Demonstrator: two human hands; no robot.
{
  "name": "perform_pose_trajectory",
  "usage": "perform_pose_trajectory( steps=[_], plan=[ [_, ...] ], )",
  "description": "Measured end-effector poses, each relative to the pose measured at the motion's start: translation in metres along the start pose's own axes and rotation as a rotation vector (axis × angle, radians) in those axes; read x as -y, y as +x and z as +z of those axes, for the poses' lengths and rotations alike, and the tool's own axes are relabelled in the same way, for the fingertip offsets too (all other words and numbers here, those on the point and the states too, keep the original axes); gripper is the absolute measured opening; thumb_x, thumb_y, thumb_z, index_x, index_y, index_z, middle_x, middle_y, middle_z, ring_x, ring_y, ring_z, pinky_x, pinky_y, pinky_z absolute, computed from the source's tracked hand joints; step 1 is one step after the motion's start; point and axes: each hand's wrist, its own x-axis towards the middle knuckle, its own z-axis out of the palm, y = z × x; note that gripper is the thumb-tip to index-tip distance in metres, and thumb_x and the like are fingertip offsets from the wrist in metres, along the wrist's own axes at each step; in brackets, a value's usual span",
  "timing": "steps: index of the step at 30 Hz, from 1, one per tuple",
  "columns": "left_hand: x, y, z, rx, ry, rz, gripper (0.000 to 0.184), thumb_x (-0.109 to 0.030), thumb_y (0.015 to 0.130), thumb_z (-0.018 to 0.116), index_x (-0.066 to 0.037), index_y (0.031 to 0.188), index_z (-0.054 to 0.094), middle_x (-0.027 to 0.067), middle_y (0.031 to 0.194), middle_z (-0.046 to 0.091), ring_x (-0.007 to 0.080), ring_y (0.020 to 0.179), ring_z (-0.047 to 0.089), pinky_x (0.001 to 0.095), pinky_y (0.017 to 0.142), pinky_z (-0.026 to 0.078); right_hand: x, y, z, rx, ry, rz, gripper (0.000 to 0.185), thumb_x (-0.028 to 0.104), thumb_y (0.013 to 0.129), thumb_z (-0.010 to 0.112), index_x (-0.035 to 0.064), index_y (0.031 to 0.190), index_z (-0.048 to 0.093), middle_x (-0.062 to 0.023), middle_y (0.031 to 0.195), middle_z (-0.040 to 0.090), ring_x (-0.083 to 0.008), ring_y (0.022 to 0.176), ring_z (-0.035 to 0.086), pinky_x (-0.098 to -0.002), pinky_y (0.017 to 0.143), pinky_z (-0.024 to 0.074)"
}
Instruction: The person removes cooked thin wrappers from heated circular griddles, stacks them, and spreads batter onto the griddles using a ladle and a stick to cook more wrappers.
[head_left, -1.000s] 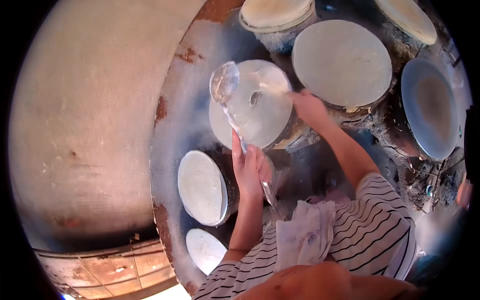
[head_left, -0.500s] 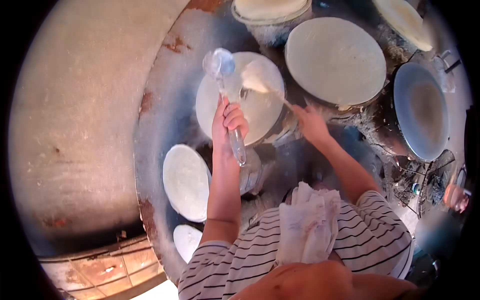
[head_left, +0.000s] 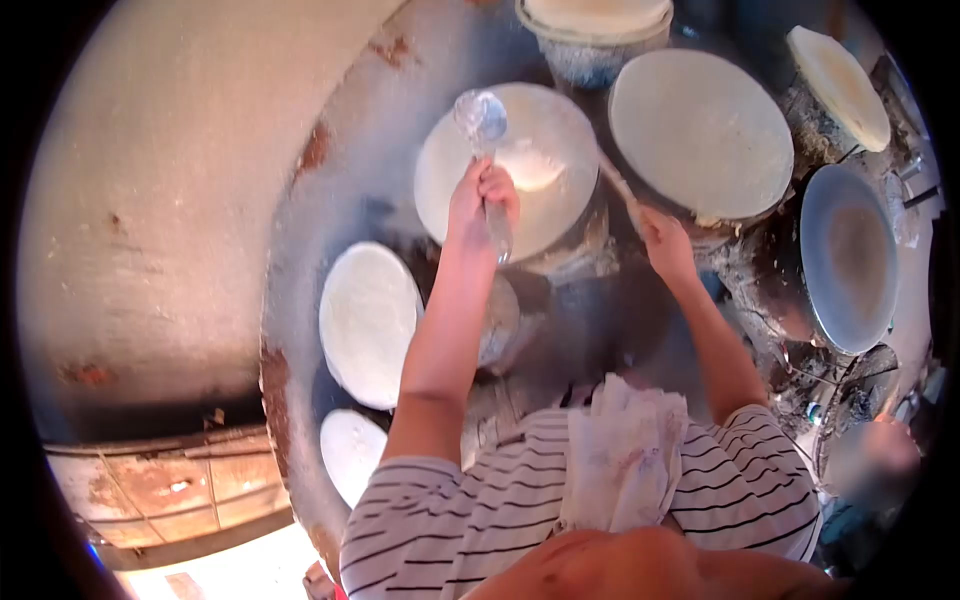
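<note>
Closed around the handle of a metal ladle (head_left: 480, 114) is my left hand (head_left: 484, 198), over the left part of a round pan coated with pale batter (head_left: 440, 180). The ladle's bowl is above the pan's upper left part. My right hand (head_left: 664, 238) grips a thin stick-like tool (head_left: 616, 180) just right of that pan. The stick points up and left toward the pan's right edge. A whitish smear or tool end (head_left: 532, 166) shows on the batter, too blurred to tell which.
Other round pans stand around: a large pale one (head_left: 700, 132), a dark one (head_left: 848, 258) at right, and pale ones (head_left: 370, 324) (head_left: 352, 452) at lower left. A tan wall (head_left: 180, 200) fills the left. A blurred person (head_left: 884, 446) is at lower right.
My left hand has moved up the ladle's handle and forward over the pan. The right-hand tool has swung from over the batter to the pan's right edge. The view has shifted.
</note>
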Motion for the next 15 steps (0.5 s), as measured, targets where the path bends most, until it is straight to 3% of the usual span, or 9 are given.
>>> perform_pose_trajectory(
  steps=[1,2,5,6,9,11,13,14,15],
  plan=[
    [0.003,-0.003,-0.007,-0.031,0.022,0.039,0.025,-0.015,0.095,0.045,-0.011,0.071,0.038,-0.0035,0.055,0.036,0.0072,0.043,0.038,0.0201,0.040,0.038,0.003,-0.019,0.008,-0.017,0.081,0.204,0.027,0.007,0.085,0.054,0.0091,0.111,0.062,-0.0178,0.091,0.064,-0.0358,0.080,0.062,-0.0397,0.072,0.0498],
    [0.007,-0.001,-0.011,-0.050,0.060,0.066,0.025,-0.015,0.095,0.045,-0.012,0.071,0.038,-0.0036,0.055,0.035,0.0069,0.043,0.037,0.0201,0.040,0.038,0.016,-0.038,0.022,0.001,0.195,0.212,0.025,0.008,0.085,0.055,0.0076,0.109,0.063,-0.0184,0.090,0.065,-0.0357,0.083,0.062,-0.0388,0.072,0.0494],
    [0.046,0.015,-0.063,-0.228,0.143,0.255,0.024,-0.015,0.094,0.044,-0.012,0.072,0.036,-0.0045,0.055,0.034,0.0067,0.043,0.036,0.0197,0.039,0.038,0.079,-0.051,0.039,0.285,0.412,0.530,0.024,0.006,0.085,0.051,0.0059,0.107,0.062,-0.0187,0.083,0.064,-0.0339,0.072,0.063,-0.0387,0.064,0.0494],
    [0.067,0.011,-0.059,-0.194,-0.045,0.240,0.026,-0.015,0.094,0.044,-0.013,0.069,0.035,-0.0046,0.054,0.035,0.0063,0.043,0.036,0.0196,0.039,0.038,0.092,-0.044,0.036,0.371,0.395,0.553,0.026,0.007,0.084,0.052,0.0078,0.108,0.063,-0.0191,0.084,0.064,-0.0359,0.074,0.062,-0.0397,0.066,0.0493],
    [0.085,0.016,-0.065,0.060,-0.381,0.222,0.028,-0.014,0.093,0.044,-0.012,0.067,0.036,-0.0047,0.052,0.034,0.0060,0.042,0.037,0.0204,0.039,0.038,0.061,-0.029,0.058,0.090,0.149,-0.122,0.028,0.007,0.083,0.053,0.0103,0.108,0.065,-0.0191,0.088,0.064,-0.0360,0.079,0.062,-0.0405,0.069,0.0494],
    [0.078,-0.015,-0.036,0.276,-0.499,0.044,0.030,-0.016,0.095,0.043,-0.011,0.065,0.038,-0.0038,0.050,0.035,0.0062,0.039,0.037,0.0210,0.035,0.037,0.074,-0.007,0.018,0.159,0.045,-0.216,0.031,0.007,0.081,0.056,0.0118,0.111,0.065,-0.0184,0.098,0.064,-0.0347,0.086,0.063,-0.0399,0.073,0.0499],
    [0.075,-0.052,-0.010,0.235,-0.871,0.013,0.031,-0.017,0.095,0.043,-0.008,0.066,0.041,-0.0026,0.051,0.037,0.0071,0.034,0.038,0.0212,0.031,0.037,0.041,0.023,0.011,0.082,0.218,-0.226,0.032,0.010,0.082,0.058,0.0111,0.114,0.064,-0.0171,0.101,0.065,-0.0321,0.088,0.064,-0.0373,0.075,0.0504],
    [0.081,-0.070,-0.001,0.328,-0.830,0.037,0.030,-0.017,0.095,0.044,-0.007,0.067,0.041,-0.0023,0.052,0.038,0.0067,0.033,0.037,0.0205,0.030,0.036,0.030,0.038,0.004,0.099,0.326,-0.115,0.031,0.013,0.084,0.058,0.0108,0.114,0.063,-0.0161,0.104,0.065,-0.0296,0.089,0.065,-0.0346,0.078,0.0507],
    [0.090,-0.087,0.008,0.440,-0.797,0.071,0.029,-0.016,0.095,0.045,-0.006,0.068,0.041,-0.0019,0.053,0.039,0.0064,0.032,0.036,0.0198,0.030,0.035,0.023,0.054,-0.006,0.188,0.210,0.007,0.032,0.013,0.085,0.059,0.0105,0.116,0.062,-0.0151,0.104,0.065,-0.0290,0.090,0.065,-0.0332,0.078,0.0507]
  ],
)
